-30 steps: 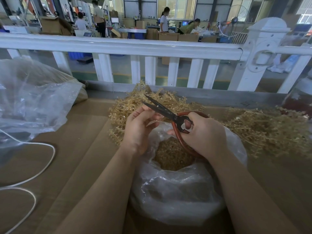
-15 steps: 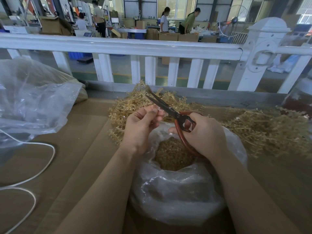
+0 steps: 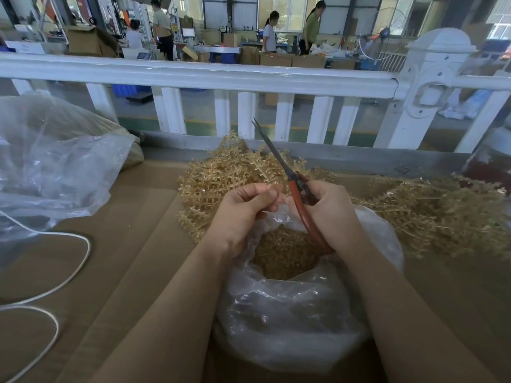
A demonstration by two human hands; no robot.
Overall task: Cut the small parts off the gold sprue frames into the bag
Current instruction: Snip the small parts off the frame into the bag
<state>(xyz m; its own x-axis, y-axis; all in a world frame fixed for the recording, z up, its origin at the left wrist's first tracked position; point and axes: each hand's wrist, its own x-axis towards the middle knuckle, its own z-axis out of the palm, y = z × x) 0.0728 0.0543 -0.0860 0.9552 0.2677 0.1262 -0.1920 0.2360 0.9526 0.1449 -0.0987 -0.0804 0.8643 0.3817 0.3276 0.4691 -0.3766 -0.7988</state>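
A second ago we saw the red-handled scissors (image 3: 287, 172) lying nearly level across the hands with their dark blades parted; now the blades stand closed and swung up, the tip pointing away toward the white railing. Our right hand (image 3: 329, 208) has turned with them, its grip on the handles tighter. Our left hand (image 3: 243, 208) sits a little lower, its fingertips now meeting the right thumb. In the background, a person in a green top (image 3: 312, 26) has straightened from a bend.
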